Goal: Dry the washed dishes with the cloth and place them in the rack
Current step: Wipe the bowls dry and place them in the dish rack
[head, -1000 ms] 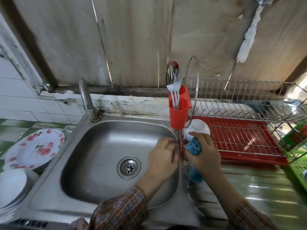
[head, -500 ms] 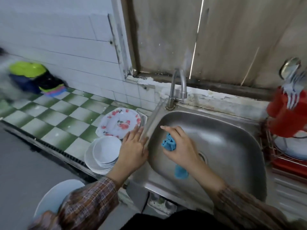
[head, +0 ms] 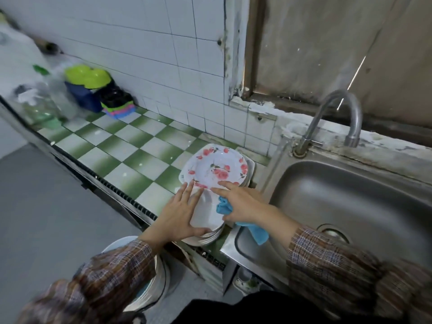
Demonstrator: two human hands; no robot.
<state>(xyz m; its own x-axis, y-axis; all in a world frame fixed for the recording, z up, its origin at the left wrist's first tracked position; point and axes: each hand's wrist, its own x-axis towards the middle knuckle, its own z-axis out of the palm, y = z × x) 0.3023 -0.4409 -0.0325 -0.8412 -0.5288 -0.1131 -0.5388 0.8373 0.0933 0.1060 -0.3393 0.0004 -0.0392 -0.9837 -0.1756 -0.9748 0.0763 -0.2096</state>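
White round dish stack [head: 208,216] at green-checked table [head: 131,155] edge: your left hand [head: 180,213] rests atop, fingers [head: 188,195] straight; right hand [head: 243,202] clutches blue cloth [head: 256,232]. Probably wet, slippery, breakable: lift 1 by its rim.

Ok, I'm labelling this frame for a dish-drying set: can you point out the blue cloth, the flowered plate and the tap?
blue cloth [head: 225,205]: head view, its bunched upper part.
flowered plate [head: 214,168]: head view, centre of its well.
tap [head: 339,95]: head view, top of the curved spout.
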